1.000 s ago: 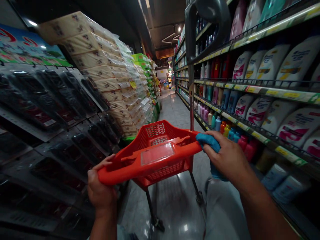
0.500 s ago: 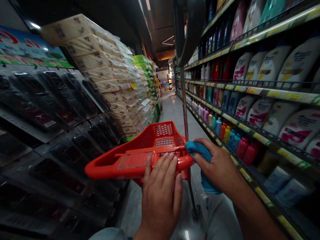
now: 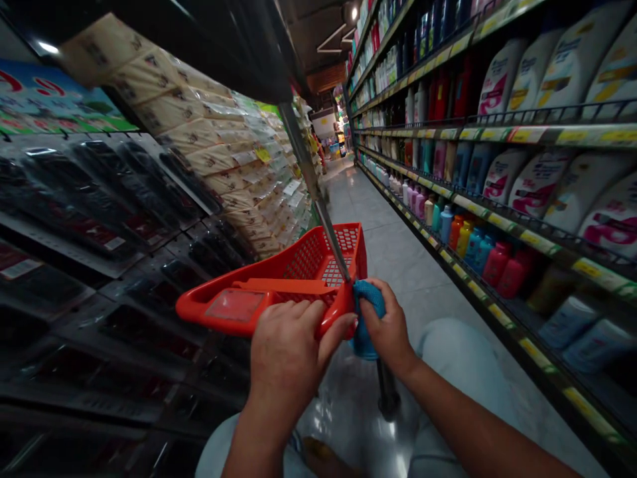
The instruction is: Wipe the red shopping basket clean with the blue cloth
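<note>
While the left hand [image 3: 288, 355] wraps the handle [image 3: 343, 307] of a red cart [image 3: 303, 262] near its right end, the right hand [image 3: 393, 328] clasps a blue cloth [image 3: 365, 345] against that end. Cart stands in aisle [image 3: 393, 249]; wrapped packs [image 3: 209, 156] left, bottles [image 3: 496, 262] right.

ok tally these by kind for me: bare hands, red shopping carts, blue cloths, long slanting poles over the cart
Bare hands: 2, the left hand on the cart's handle and the right hand on the cloth
Red shopping cart: 1
Blue cloth: 1
Long slanting pole: 1
Total: 5
</note>
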